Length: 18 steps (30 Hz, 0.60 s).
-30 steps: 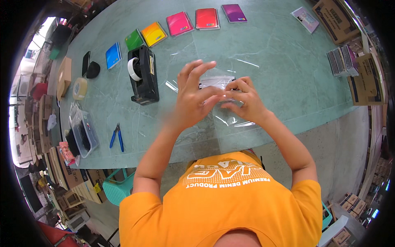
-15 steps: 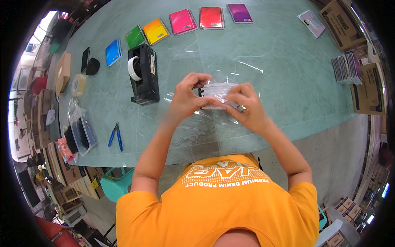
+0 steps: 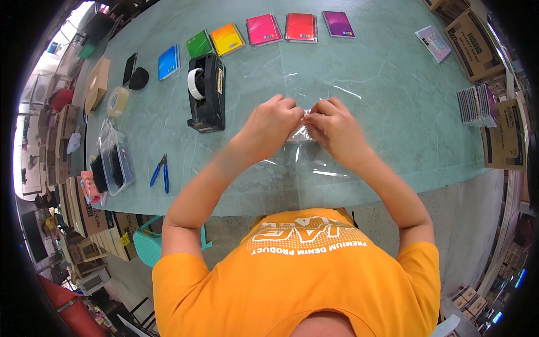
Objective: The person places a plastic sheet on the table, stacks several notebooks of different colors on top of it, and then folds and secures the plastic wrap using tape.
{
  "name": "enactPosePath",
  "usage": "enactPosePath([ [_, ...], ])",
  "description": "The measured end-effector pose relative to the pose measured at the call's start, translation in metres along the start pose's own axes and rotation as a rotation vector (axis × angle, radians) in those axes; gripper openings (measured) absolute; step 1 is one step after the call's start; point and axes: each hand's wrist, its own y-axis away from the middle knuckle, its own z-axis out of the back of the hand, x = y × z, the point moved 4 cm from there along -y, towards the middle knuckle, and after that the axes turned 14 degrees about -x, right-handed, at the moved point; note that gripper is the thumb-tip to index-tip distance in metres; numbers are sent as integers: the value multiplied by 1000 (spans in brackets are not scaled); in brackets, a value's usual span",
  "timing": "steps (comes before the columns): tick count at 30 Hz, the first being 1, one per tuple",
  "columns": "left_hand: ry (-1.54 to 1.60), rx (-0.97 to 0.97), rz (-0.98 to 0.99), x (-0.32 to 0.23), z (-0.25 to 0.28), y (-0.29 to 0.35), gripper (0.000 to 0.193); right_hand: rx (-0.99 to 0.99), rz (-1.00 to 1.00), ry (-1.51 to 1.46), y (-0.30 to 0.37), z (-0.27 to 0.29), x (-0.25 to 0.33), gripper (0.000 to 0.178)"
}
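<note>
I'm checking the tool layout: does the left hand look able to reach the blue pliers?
Probably yes: the blue pliers lie uncovered, and the black tape dispenser seems clear of the path, though the left hand would first have to leave the clear wrap.

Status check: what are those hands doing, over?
Left hand and right hand: close together, pinching clear shiny plastic film. Film: partly hidden by hands. Black tape dispenser: off left, apart from both.
</note>
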Motion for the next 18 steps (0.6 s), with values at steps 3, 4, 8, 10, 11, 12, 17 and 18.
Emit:
enactPosePath([
  [3, -32, -61, -42, -13, 1, 12, 22, -41, 119, 187, 7, -5, 9, 9],
  [4, -56, -90, -67, -16, 1, 15, 23, -46, 155, 248, 7, -6, 13, 9],
  [8, -138, -126, -117, -19, -8, 27, 24, 146, 206, 414, 14, -12, 19, 15],
  [10, -207, -198, -146, -18, -14, 33, 24, 32, 259, 442, 29, -8, 28, 21],
  [11, -220, -247, -177, -21, -15, 37, 24, -25, 285, 457, 37, -6, 31, 25],
  [12, -232, -296, -208, -25, -16, 43, 24, -50, 226, 380, 41, -3, 28, 27],
  [17, -225, -547, -292, -19, -36, 65, 28, -150, 120, 58, 41, -4, 13, 29],
  [18, -240, -551, -303, -14, -38, 69, 29, -138, 91, -3, 43, -7, 6, 28],
])
